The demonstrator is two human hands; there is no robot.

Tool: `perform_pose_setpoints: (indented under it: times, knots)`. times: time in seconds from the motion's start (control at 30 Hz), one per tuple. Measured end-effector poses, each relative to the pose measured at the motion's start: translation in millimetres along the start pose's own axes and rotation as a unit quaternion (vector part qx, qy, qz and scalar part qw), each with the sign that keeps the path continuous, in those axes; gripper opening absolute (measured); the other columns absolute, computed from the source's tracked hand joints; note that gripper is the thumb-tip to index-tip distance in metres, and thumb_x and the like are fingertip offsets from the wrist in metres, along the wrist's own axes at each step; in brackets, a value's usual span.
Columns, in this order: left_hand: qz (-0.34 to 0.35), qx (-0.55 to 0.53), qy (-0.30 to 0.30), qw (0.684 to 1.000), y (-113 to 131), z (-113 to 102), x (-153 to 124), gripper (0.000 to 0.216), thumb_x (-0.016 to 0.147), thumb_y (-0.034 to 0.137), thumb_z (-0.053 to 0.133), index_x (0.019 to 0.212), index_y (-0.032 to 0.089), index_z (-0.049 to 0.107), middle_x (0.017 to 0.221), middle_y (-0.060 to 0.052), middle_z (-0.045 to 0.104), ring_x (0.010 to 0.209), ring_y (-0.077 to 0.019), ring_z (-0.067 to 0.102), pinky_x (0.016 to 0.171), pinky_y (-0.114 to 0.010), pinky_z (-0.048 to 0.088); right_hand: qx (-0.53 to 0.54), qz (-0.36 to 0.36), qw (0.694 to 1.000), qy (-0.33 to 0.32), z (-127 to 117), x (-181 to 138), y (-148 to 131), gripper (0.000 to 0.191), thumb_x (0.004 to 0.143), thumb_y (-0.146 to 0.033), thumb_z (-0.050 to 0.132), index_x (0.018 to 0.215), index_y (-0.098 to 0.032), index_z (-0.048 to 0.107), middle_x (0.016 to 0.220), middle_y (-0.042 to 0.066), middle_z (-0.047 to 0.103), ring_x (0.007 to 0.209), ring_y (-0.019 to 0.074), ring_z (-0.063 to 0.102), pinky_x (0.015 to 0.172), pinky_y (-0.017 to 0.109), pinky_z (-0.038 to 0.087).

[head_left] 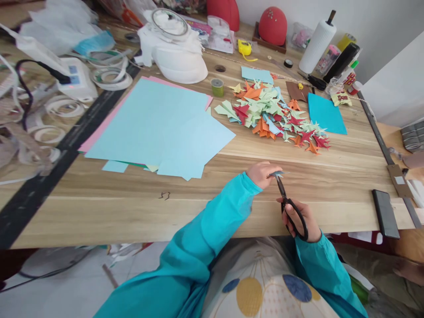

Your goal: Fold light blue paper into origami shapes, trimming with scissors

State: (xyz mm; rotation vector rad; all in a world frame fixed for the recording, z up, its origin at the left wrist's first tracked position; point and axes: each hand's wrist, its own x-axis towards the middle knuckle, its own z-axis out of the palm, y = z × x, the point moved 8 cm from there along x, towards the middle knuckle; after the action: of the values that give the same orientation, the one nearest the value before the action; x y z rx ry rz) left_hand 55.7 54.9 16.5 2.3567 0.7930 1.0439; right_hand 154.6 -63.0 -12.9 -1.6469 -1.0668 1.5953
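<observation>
Near the table's front edge, my left hand [263, 174] is closed on a small folded piece of light blue paper [280, 173]. My right hand [303, 216] grips a pair of black-handled scissors [291, 207] by its loops. The blades point up and away from me, their tips touching or just under the paper; whether they cut into it I cannot tell. Beyond my hands lies a heap of small folded paper shapes [265, 106] in pale green, orange, red and light blue. Large light blue paper sheets [159, 123] lie stacked to the left, with pink sheets showing beneath.
A spool of green thread [217, 87] stands by the heap. A bright blue paper square [326, 112] lies right of it, and a phone [385, 213] rests at the right edge. A white power strip [76, 79] with cables and ribbon coils clutters the left. A yellow tape measure [244, 47] sits behind.
</observation>
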Motion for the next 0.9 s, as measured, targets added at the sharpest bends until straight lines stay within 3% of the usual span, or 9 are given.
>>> perform_pose_setpoints:
  times: [0.9]
  knots:
    - [0.001,0.002,0.001,1.0,2.3,1.0,-1.1,0.023,0.077,0.017,0.049,0.095,0.017,0.062,0.088,-0.005,0.068,0.076,-0.0144,0.059,0.073,-0.025,0.046,-0.037,0.003,0.999,0.001,-0.3,-1.1,-5.4,0.05,0.071,-0.06,0.049,0.09,-0.013,0.052,0.039,-0.008,0.04,0.023,0.0038,0.031,0.021,0.014,0.023]
